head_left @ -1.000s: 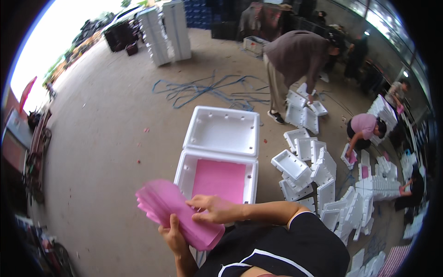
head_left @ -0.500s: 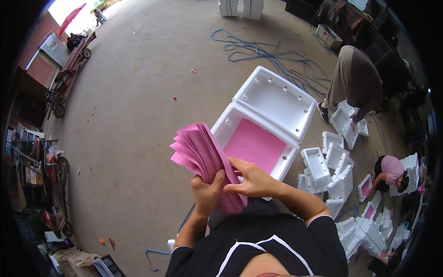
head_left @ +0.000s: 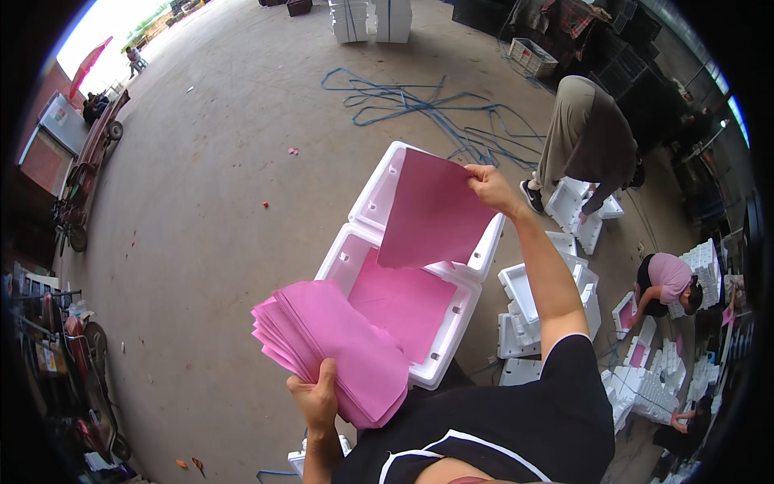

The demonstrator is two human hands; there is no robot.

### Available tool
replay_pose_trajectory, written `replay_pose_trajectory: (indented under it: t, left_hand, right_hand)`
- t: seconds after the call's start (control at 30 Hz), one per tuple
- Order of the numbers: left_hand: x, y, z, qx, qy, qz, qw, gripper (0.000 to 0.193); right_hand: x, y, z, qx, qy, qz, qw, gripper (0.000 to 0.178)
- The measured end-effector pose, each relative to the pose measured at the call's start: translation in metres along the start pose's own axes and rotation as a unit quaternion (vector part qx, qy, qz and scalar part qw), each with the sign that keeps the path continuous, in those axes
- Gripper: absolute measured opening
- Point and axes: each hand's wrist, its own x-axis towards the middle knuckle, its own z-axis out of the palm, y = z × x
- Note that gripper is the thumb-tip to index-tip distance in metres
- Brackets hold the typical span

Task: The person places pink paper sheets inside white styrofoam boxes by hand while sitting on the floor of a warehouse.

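Note:
My left hand (head_left: 316, 397) grips a thick stack of pink paper sheets (head_left: 339, 347), its thumb on top and the far edges fanned out. Pinched by one corner in my right hand (head_left: 490, 189), a single pink sheet (head_left: 435, 211) hangs over the open lid. Below the sheet stands a white foam box (head_left: 435, 373) with its lid (head_left: 373, 187) laid back on the far side. Another pink sheet (head_left: 403, 302) lines the floor of the box. The hanging sheet covers most of the lid's inside.
White foam boxes (head_left: 524, 282) are piled to my right. A person (head_left: 588, 133) bends over boxes beyond them, and another in pink (head_left: 669, 278) works farther right. Blue strapping (head_left: 435, 105) lies tangled on the floor ahead. A cart (head_left: 101, 137) stands far left.
My right hand has left the stack and moved up and forward with one sheet. The stack in my left hand has tipped flatter and lower. The whole view has shifted somewhat.

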Motion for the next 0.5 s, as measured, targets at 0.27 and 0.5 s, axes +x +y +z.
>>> replay_pose_trajectory:
  t: [0.27, 0.5]
  left_hand:
    - [-0.001, 0.000, 0.011, 0.048, 0.026, -0.010, 0.998, 0.021]
    - [0.000, 0.002, 0.002, 0.013, 0.035, -0.023, 0.999, 0.015]
  right_hand:
    - [0.050, 0.177, -0.004, -0.207, 0.109, 0.150, 0.960, 0.031]
    - [0.019, 0.054, 0.051, -0.398, 0.133, -0.080, 0.904, 0.041]
